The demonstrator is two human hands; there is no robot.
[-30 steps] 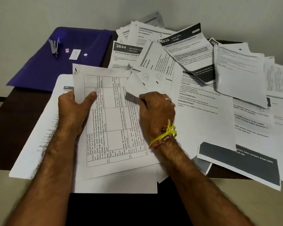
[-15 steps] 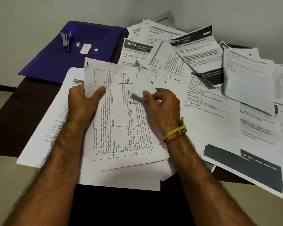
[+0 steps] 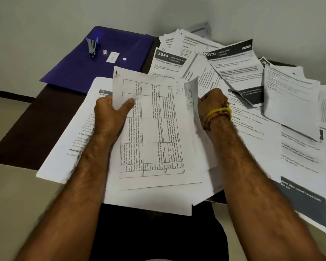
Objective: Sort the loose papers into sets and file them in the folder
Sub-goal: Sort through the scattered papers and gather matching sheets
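Note:
A stapled sheet with a printed table (image 3: 154, 132) lies in front of me on top of other white pages. My left hand (image 3: 111, 113) grips its left edge, thumb on the top face. My right hand (image 3: 212, 104), with a yellow thread at the wrist, holds the right edge of the pages beneath, where a sheet (image 3: 191, 95) curls upward. The purple folder (image 3: 120, 44) lies closed at the back left of the dark table. Many loose printed papers (image 3: 233, 72) are strewn over the table's right half.
A stapler (image 3: 91, 47) and small white labels (image 3: 112, 57) rest on the folder. A large white page (image 3: 73, 132) lies under my left forearm. A dark-banded sheet (image 3: 305, 206) overhangs the front right edge. The wall stands close behind the table (image 3: 26, 132).
The table sheet's folded top right corner now lies flat, showing circled handwriting. My right hand moved off its top to the right edge, gripping pages beneath. My left hand kept its hold.

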